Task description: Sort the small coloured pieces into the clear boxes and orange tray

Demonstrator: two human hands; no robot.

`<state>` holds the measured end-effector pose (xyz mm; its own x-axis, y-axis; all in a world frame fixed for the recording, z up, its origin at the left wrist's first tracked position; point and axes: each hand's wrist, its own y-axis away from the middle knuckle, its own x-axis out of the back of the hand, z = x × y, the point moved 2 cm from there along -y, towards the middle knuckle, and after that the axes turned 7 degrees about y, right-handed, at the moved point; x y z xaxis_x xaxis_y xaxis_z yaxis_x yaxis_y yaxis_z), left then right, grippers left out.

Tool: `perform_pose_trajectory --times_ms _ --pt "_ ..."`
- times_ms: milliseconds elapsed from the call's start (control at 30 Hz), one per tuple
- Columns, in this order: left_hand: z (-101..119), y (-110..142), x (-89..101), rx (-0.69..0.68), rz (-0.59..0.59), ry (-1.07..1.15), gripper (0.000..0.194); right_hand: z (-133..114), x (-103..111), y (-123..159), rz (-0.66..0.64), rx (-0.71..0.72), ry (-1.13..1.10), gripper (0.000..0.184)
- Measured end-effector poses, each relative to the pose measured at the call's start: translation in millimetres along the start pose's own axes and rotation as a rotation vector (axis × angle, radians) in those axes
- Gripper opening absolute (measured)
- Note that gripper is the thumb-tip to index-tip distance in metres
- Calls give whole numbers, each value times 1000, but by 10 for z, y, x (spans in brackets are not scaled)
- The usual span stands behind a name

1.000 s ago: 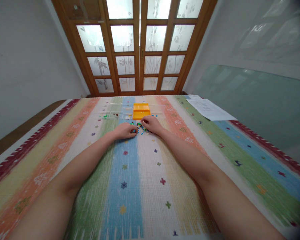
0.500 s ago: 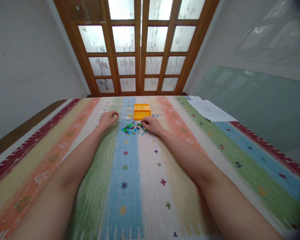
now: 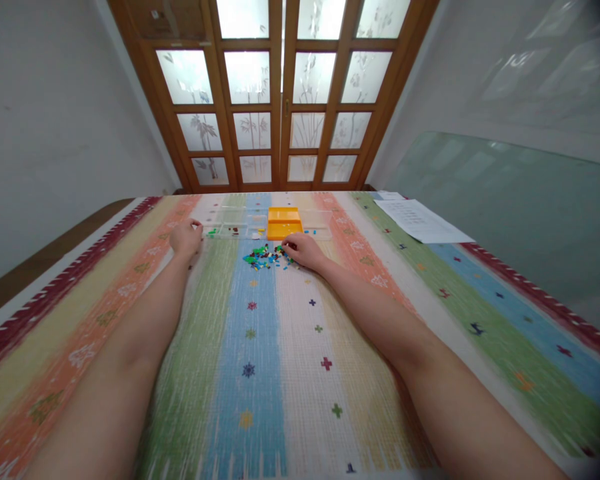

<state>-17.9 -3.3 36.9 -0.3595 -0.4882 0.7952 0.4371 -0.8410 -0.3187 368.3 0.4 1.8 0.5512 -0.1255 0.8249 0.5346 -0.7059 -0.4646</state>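
A loose pile of small colored building pieces (image 3: 265, 259), green, blue, brown and yellow, lies on the striped cloth. At the pile's right edge rests my right hand (image 3: 307, 252), its fingers curled together; whatever they pinch is too small to name. My left hand (image 3: 184, 239) hovers at the left end of a clear compartment tray (image 3: 225, 215), thumb and fingertips closed in a pinch. Nothing I can name shows between them. Green pieces (image 3: 212, 233) and brown pieces (image 3: 235, 231) sit in separate tray compartments. Behind the pile stands a yellow-orange two-part box (image 3: 284, 214).
Several blue pieces (image 3: 310, 232) lie in a clear tray section right of the orange box. Printed paper sheets (image 3: 420, 221) rest on the far right of the table. A striped tablecloth (image 3: 300, 400) covers the table, and wooden glazed doors (image 3: 283, 100) stand beyond.
My left hand has moved left, from beside the pile to the tray's left end, uncovering the green and brown pieces there. The right hand stays almost still at the pile.
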Motion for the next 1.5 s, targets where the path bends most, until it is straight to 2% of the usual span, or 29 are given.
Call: perform_pose_trajectory --times_ms 167,300,467,567,667,767,900,1067,1300,1500 --pt "-52 -38 -3 9 5 -4 37 -10 4 4 4 0 8 14" --pt "58 -30 -63 -148 -51 23 39 -25 18 6 -1 -8 7 14" --pt "449 171 -182 -455 -295 91 39 -34 30 7 -1 -9 -5 13" --pt "734 381 -244 -673 -516 114 36 -27 23 9 0 -4 -10 12" --pt "959 591 -266 -814 -703 107 32 -20 14 8 5 5 -1 12" --pt "1119 765 -239 -918 -786 124 29 -18 10 4 5 8 10 12" --pt "1248 921 -195 -983 -826 120 27 -22 12 -2 -5 -4 20 13" --pt "1291 1018 -230 -1043 -836 54 25 -22 15 -1 -3 6 19 14" --pt "1262 1022 -313 -1050 -808 10 24 -35 15 2 -3 15 17 13" --pt "1222 985 -345 -1027 -829 71 23 -32 9 3 -10 13 24 11"
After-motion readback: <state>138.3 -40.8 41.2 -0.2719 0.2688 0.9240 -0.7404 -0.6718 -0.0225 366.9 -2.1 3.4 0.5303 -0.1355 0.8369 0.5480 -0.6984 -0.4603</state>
